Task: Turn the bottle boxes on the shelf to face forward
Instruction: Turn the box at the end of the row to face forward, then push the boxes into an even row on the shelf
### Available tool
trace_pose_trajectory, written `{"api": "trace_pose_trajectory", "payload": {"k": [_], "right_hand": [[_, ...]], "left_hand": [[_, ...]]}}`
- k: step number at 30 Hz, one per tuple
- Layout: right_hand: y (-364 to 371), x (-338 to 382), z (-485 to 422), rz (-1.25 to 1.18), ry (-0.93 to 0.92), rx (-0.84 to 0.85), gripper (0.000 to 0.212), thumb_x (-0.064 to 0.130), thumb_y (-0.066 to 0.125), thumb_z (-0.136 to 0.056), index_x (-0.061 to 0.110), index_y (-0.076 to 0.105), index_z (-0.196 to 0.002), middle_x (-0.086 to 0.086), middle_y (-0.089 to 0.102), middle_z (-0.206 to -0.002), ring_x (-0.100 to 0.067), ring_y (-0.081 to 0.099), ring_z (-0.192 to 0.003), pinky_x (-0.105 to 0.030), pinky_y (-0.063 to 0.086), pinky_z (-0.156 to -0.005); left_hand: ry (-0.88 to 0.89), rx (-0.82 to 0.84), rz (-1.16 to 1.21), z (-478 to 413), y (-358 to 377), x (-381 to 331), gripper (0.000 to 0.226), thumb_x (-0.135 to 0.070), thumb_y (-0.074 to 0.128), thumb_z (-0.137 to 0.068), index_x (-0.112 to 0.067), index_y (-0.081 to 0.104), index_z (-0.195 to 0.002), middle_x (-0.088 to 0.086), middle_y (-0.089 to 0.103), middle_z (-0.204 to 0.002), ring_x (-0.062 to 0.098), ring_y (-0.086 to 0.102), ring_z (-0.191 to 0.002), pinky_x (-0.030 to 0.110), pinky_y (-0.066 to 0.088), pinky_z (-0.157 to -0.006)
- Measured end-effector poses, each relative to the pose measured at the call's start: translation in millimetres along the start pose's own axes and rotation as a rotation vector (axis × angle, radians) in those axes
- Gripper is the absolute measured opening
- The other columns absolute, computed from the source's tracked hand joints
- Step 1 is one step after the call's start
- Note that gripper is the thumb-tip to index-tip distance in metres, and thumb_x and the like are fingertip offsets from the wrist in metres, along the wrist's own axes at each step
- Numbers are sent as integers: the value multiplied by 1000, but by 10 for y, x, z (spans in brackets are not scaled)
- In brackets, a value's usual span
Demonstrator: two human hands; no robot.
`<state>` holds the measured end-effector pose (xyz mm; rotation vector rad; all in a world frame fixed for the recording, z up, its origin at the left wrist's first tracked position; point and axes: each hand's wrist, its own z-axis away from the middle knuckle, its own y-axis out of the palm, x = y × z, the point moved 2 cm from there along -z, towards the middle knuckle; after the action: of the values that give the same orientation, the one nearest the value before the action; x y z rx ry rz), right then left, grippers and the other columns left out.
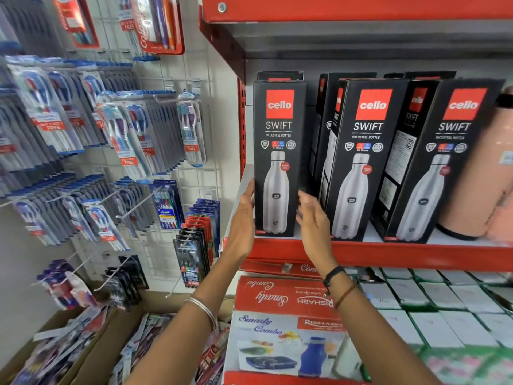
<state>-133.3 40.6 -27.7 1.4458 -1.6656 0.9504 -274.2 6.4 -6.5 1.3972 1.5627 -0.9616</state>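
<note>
Box between hands: left (seemingly touching), right.

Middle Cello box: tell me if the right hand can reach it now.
Probably yes. The right hand hovers in the gap just left of the middle Cello box, which stands at the front edge of the shelf with nothing between them.

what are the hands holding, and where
Leftmost Cello Swift box, by its lower sides: left hand flat on the left, right hand at the right edge.
</note>
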Motion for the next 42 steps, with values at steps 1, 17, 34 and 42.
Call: {"api": "trace_pose_trajectory", "payload": {"k": [1, 17, 34, 42], "right_hand": [[-12, -11, 8, -16, 13, -14, 29, 51, 32, -94, 49, 52, -115, 21, 54, -123, -11, 52, -123, -42, 40, -111], [-133, 76, 309, -20, -18, 22, 50, 55, 31, -95, 31, 48, -135, 10, 50, -139, -8, 49, -128, -41, 39, -112], [-1195, -14, 41, -57, 19, -168, 83, 70, 24, -80, 22, 28, -148, 2, 30, -156, -8, 29, -142, -29, 21, -119], [-1313, -69, 10, -87, 116, -72, 81, 74, 24, -77, 26, 41, -141, 2, 42, -147, -14, 40, -133, -44, 30, -116]], "left_hand": [[0, 3, -9, 24, -2, -3, 69, -77, 11, -80, -49, 20, -142, -17, 23, -157, 11, 23, -147, 49, 18, -122], [57, -24, -148, 324, 45, -18, 91, -89, 11, -69, -43, 10, -148, -17, 11, -161, 2, 11, -148, 45, 13, -123], [99, 76, -169, 165, 1306, -114, 101, -90, 9, -68, -31, 4, -150, -16, -1, -159, -3, -2, -146, 30, 1, -123], [-25, 116, -39, 128, 1329, -17, 58, -66, 4, -87, -49, 16, -141, -26, 13, -148, 8, 12, -148, 51, 11, -123]]}}
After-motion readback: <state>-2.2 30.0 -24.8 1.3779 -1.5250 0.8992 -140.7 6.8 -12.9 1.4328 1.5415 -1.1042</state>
